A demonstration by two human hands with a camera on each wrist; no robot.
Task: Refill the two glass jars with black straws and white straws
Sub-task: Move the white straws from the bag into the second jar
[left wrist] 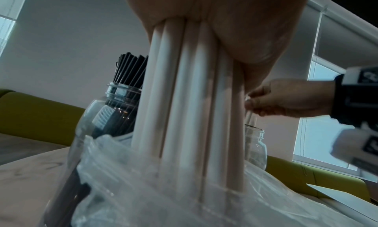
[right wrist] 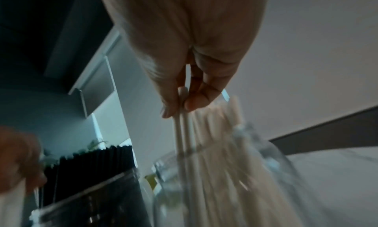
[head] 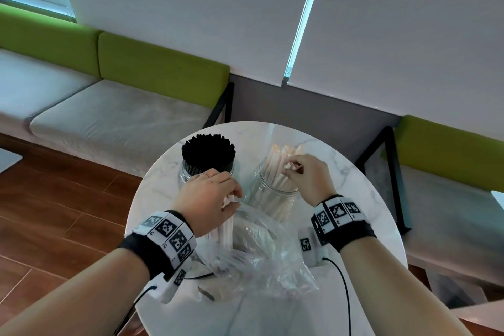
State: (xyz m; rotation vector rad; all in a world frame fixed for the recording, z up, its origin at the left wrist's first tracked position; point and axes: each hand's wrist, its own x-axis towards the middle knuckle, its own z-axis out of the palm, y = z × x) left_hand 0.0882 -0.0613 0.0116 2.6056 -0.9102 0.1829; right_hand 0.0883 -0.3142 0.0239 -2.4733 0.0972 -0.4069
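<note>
Two glass jars stand on the round marble table [head: 362, 199]. The left jar [head: 188, 172] is packed with black straws [head: 208, 151]. The right jar [head: 272, 194] holds white straws [head: 283, 161]. My left hand [head: 215, 199] grips a bundle of white straws [left wrist: 190, 101] that stands upright in a clear plastic bag [head: 259, 248]. My right hand [head: 302, 169] pinches a couple of white straws [right wrist: 182, 125] by their tops, over the right jar's mouth [right wrist: 204, 149].
A bench with green backrests [head: 163, 63] and grey cushions runs along the wall behind the table. Wooden floor [head: 54, 199] lies to the left. Cables trail from both wrist bands over the table's front.
</note>
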